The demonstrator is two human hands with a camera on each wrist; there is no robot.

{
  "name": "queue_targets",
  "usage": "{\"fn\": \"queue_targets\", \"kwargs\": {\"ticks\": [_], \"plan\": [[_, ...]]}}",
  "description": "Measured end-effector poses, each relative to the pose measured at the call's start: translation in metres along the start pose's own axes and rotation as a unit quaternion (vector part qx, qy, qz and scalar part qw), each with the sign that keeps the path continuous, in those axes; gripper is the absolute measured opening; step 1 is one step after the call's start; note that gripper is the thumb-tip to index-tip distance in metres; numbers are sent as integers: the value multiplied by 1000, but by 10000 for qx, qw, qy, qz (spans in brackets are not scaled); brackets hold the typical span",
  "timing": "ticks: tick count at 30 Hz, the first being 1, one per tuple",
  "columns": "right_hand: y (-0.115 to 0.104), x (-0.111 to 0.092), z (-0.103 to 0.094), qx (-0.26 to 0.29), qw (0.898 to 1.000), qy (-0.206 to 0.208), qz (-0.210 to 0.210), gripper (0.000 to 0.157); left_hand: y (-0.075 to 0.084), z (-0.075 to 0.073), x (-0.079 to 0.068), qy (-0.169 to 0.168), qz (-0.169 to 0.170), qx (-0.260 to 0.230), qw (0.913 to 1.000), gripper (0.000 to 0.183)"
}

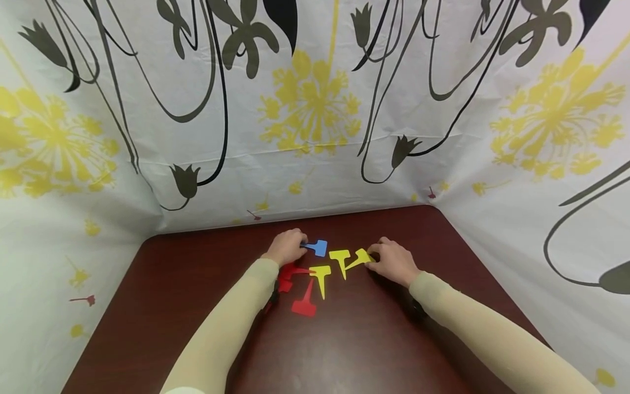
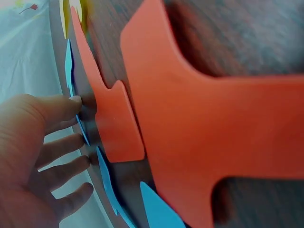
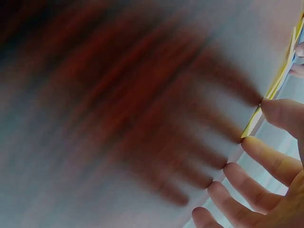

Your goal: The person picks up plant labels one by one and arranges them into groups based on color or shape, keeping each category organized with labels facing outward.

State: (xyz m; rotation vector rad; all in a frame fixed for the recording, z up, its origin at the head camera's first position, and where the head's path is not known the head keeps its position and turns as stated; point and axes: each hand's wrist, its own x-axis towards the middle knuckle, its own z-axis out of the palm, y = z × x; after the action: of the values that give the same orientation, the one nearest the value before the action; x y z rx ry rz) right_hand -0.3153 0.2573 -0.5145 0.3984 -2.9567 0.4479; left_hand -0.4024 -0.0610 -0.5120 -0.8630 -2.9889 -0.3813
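In the head view, my left hand pinches the stem end of a blue T-shaped plant label lying on the table. The left wrist view shows that hand's thumb and forefinger at the blue label, other fingers spread. My right hand holds the wide head of a tilted yellow plant label between thumb and forefinger; its other fingertips rest on the table. Between the hands are two more yellow labels. Red labels lie nearer me, some partly hidden by the left forearm.
More blue labels lie beside the left hand in the left wrist view, near large red labels. The dark red-brown table meets a patterned white cloth at the back and sides.
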Motion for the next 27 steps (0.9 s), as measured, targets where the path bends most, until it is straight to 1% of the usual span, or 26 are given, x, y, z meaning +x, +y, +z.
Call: {"fn": "queue_targets", "kwargs": {"ticks": [6,9,12,18,20,23,25,27], "plan": [[1,1,0,-8,10000,-14,19,40,1,1,5,43,130,226,9997,14],[2,0,1,-7,10000,-40,36,40,2,0,8,22,180,221,9996,8],[3,0,1,-28,10000,-47,28,41,4,0,10,-17,159,222,9996,5],[1,4,2,-110,9999,-70,-28,40,2,-4,10,-66,27,168,9998,5],[0,4,1,-113,9999,-62,-42,39,1,-6,7,18,-33,124,9999,5],[1,3,1,-100,9999,-44,-98,39,-1,-10,2,235,-195,92,9995,6],[1,1,1,-112,9999,-31,-110,39,-2,-14,-2,402,-346,84,9986,10],[2,-1,1,-137,9998,-20,-123,39,-4,-17,-8,571,-500,36,9971,19]]}}
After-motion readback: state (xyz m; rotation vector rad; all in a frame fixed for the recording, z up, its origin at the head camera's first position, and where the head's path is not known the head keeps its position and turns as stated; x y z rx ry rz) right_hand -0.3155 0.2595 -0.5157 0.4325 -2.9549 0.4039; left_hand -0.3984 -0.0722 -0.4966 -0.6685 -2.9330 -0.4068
